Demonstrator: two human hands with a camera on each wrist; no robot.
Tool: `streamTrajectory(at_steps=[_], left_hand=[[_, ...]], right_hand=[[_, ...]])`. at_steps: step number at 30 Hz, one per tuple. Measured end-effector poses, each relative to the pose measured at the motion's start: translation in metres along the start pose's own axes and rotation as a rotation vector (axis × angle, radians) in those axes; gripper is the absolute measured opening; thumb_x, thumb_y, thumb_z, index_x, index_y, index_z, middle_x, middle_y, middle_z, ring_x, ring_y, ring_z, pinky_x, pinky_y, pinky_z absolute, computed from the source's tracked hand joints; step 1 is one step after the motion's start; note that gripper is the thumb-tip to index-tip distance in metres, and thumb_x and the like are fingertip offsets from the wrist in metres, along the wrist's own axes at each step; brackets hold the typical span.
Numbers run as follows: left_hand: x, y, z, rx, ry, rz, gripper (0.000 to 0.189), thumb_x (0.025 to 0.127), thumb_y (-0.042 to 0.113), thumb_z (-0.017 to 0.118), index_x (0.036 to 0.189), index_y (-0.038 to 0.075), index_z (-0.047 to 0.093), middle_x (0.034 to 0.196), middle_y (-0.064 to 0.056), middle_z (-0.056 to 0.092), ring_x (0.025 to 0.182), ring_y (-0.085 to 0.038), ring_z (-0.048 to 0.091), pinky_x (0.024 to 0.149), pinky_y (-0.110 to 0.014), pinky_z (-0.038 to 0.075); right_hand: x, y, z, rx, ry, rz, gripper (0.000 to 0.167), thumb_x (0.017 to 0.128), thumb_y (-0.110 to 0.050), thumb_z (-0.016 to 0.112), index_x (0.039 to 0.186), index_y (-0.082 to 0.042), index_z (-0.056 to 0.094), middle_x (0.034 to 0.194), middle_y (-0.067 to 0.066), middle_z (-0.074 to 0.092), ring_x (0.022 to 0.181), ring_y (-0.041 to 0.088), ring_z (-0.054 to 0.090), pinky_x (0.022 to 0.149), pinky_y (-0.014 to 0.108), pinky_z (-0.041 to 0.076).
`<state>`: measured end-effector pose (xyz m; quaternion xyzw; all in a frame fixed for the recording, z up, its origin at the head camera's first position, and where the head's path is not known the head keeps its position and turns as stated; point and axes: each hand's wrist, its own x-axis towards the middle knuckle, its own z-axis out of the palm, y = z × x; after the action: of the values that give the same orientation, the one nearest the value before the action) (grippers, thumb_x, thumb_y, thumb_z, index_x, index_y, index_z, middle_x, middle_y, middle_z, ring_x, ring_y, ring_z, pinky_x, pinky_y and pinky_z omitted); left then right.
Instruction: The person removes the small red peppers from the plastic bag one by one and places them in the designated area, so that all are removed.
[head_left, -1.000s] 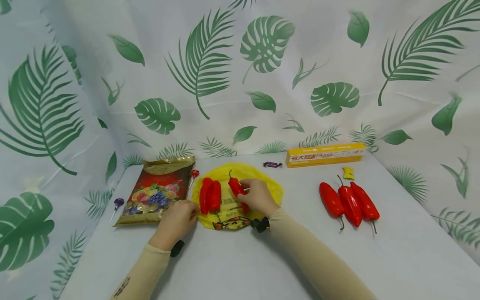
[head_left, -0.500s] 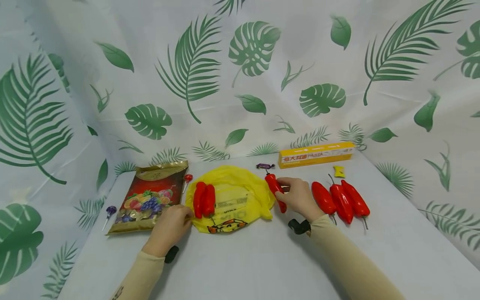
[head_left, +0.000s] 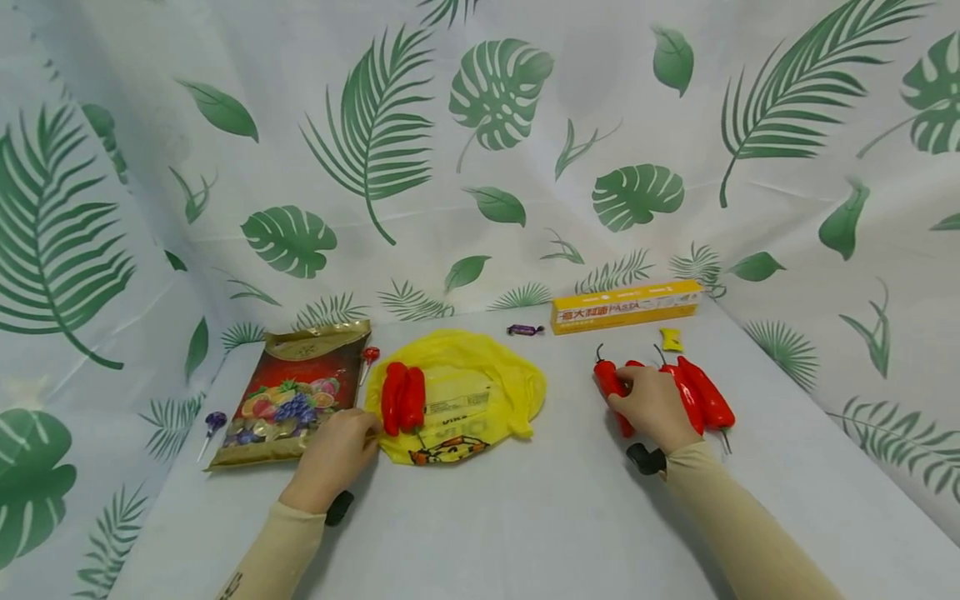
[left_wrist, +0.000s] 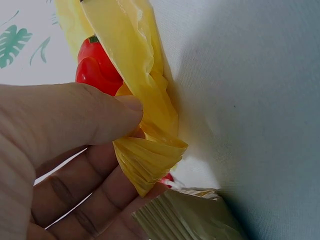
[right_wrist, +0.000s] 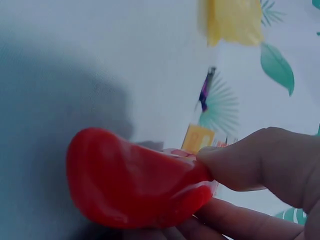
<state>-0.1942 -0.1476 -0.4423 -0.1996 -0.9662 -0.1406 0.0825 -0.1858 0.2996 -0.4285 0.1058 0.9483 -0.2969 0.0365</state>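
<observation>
At the far left, a purple lollipop (head_left: 216, 420) is lying beside a foil sweet packet (head_left: 296, 392), which is resting printed face up. Just right of that, your left hand (head_left: 336, 458) is pinching the near-left edge of a yellow plastic bag (head_left: 465, 392): thumb and fingers are clamping a gathered twist of film, probably because such thin stuff would otherwise be sliding about. A red lollipop (head_left: 371, 354) is lying between packet and bag. Two red peppers (head_left: 412, 398) are lying side by side on the yellow bag's left part, near your pinch, so their weight may be helping to steady it; whether they are sitting inside its mouth, I cannot tell. Farther right, a purple candy (head_left: 525, 330) and a pasta box (head_left: 626, 308) are lying along the back, apart from your hands. Your right hand (head_left: 654, 407) is gripping one red pepper (head_left: 606, 377), thumb and fingers closing round its body, stem pointing away, a hold that seems to be suiting its slim, glossy shape. Your knuckles are partly hiding another pepper (head_left: 634, 363); beside it, two more peppers (head_left: 708, 398) are lying close together, a yellow candy (head_left: 671, 339) sitting just beyond.
</observation>
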Motion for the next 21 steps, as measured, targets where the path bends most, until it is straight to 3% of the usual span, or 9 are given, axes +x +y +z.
streamTrajectory(at_steps=[7, 16, 19, 21], left_hand=[[0.001, -0.001, -0.002, -0.001, -0.003, 0.012, 0.006, 0.086, 0.003, 0.080, 0.087, 0.008, 0.078, 0.088, -0.006, 0.076, 0.081, -0.020, 0.069, 0.080, -0.041, 0.063], [0.006, -0.005, -0.003, -0.016, -0.018, -0.004, 0.006, 0.086, 0.004, 0.080, 0.090, 0.008, 0.078, 0.089, -0.006, 0.076, 0.079, -0.018, 0.066, 0.079, -0.040, 0.063], [0.005, -0.005, -0.003, -0.026, -0.024, -0.014, 0.006, 0.087, 0.004, 0.079, 0.090, 0.008, 0.079, 0.090, -0.006, 0.076, 0.079, -0.018, 0.067, 0.080, -0.039, 0.063], [0.004, -0.005, -0.003, -0.031, -0.020, -0.016, 0.006, 0.087, 0.003, 0.079, 0.090, 0.008, 0.079, 0.090, -0.006, 0.076, 0.080, -0.018, 0.067, 0.080, -0.039, 0.063]], right_hand=[[-0.005, 0.011, -0.007, -0.040, 0.046, 0.014, 0.069, 0.088, -0.019, 0.077, 0.145, 0.009, 0.051, 0.121, 0.030, 0.066, 0.094, 0.036, 0.060, 0.062, 0.032, 0.060], [-0.004, 0.010, -0.005, -0.076, 0.052, 0.015, 0.070, 0.088, -0.023, 0.080, 0.144, 0.009, 0.052, 0.119, 0.030, 0.068, 0.090, 0.034, 0.060, 0.061, 0.030, 0.059], [-0.001, 0.005, -0.003, -0.074, 0.072, 0.009, 0.069, 0.089, -0.025, 0.080, 0.144, 0.007, 0.054, 0.121, 0.029, 0.069, 0.092, 0.034, 0.061, 0.062, 0.034, 0.061], [0.000, 0.001, -0.001, -0.070, 0.094, -0.023, 0.067, 0.089, -0.025, 0.080, 0.143, 0.005, 0.055, 0.125, 0.028, 0.068, 0.100, 0.037, 0.061, 0.070, 0.042, 0.064]])
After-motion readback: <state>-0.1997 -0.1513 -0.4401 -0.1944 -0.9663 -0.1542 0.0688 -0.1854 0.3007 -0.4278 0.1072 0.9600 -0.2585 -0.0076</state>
